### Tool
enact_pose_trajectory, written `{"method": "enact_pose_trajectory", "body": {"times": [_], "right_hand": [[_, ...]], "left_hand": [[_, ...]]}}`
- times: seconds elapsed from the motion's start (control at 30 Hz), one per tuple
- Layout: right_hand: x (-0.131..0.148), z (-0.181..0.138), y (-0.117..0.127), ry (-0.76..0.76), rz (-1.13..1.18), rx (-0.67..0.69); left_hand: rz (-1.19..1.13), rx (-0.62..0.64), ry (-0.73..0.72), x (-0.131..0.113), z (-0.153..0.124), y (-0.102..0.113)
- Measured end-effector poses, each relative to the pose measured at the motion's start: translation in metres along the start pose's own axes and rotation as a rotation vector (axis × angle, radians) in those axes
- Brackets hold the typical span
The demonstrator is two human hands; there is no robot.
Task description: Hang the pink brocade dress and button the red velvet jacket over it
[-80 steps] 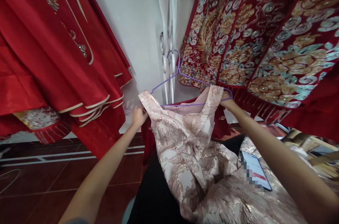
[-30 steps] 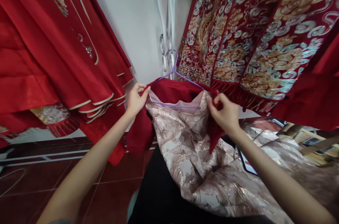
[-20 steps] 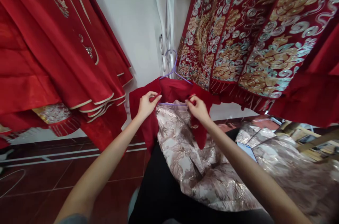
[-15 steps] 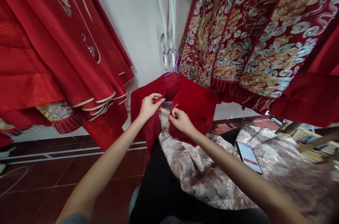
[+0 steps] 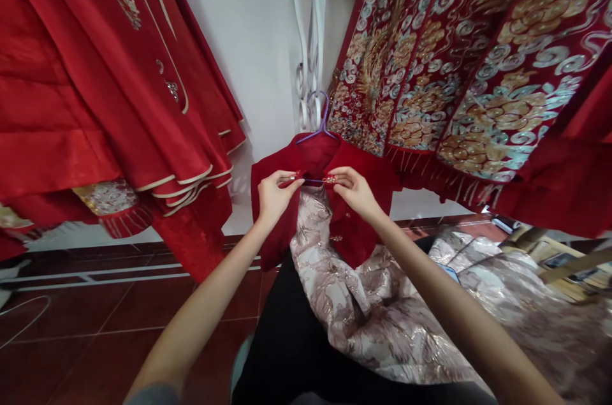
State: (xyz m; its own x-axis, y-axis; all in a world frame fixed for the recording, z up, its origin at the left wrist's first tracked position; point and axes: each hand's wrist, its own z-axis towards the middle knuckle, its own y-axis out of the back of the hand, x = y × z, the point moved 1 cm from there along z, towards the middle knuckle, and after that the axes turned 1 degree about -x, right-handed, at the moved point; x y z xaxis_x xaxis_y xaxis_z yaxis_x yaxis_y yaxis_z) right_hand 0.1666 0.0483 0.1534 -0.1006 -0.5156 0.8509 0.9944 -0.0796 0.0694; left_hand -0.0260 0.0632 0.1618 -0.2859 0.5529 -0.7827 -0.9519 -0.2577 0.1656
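A dark red jacket (image 5: pixel 363 198) hangs on a purple wire hanger (image 5: pixel 321 127), over a pale pink and gold brocade dress (image 5: pixel 335 290) that spills down across my lap. My left hand (image 5: pixel 275 196) pinches the jacket's left front edge near the collar. My right hand (image 5: pixel 356 191) pinches the right front edge. The two edges are held close together at the neck, with the hanger's bar showing between them.
Red satin garments with cream piping (image 5: pixel 119 92) hang at the left. A red robe with heavy gold and silver embroidery (image 5: pixel 468 67) hangs at the right. A white metal rack (image 5: pixel 308 41) stands against the white wall. Red floor tiles (image 5: pixel 71 341) lie below.
The dress was first on the hanger alone. The red jacket has been drawn over it, and both hands have moved inward, bringing the jacket's front edges together at the collar. The phone is now hidden.
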Motion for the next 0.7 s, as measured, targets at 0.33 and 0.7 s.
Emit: {"method": "enact_pose_trajectory", "body": {"times": [0.33,0.7], "right_hand": [[0.002,-0.011,-0.009,0.028,-0.069,0.082],[0.013,-0.006,-0.01,0.128,-0.26,0.116]], "left_hand": [[0.005,0.105,-0.075,0.001,-0.015,-0.021],[0.017,0.235,-0.034,0.004,-0.007,-0.02]]}}
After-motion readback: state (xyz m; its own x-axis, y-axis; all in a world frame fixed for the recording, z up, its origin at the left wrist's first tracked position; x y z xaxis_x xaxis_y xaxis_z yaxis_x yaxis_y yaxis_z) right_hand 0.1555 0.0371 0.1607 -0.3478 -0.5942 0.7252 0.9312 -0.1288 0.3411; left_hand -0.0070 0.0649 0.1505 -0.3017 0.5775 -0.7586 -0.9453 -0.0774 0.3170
